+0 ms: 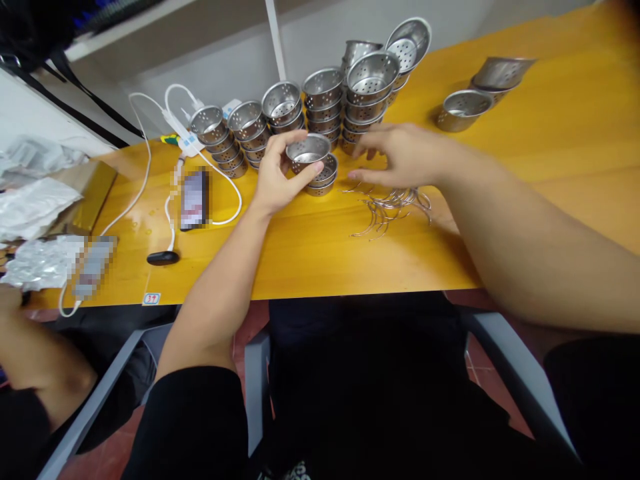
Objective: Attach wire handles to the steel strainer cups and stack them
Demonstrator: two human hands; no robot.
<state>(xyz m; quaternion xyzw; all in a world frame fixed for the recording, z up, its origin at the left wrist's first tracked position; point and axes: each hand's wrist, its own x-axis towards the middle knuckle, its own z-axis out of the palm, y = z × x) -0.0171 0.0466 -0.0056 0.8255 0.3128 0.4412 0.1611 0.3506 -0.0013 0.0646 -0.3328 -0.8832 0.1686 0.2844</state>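
My left hand (pixel 281 172) grips a small perforated metal cup (pixel 309 151) by its sides, thumb at the front and fingers at the back. Under and beside it are more such cups (pixel 323 189); whether the held cup rests on them I cannot tell. My right hand (pixel 397 155) hovers with bent fingers and thumb apart, and I see nothing between them. Just below it lies a loose pile of thin curved metal wires (pixel 395 207) on the yellow table. Stacks of perforated cups (pixel 367 90) stand behind both hands.
More stacked cups (pixel 245 133) line the back left, and others (pixel 463 110) stand at the back right. A phone (pixel 194 200), white cables (pixel 237 207) and a black oval object (pixel 163 258) lie at left. Plastic bags (pixel 35 207) and another person's arm (pixel 45 347) are farther left.
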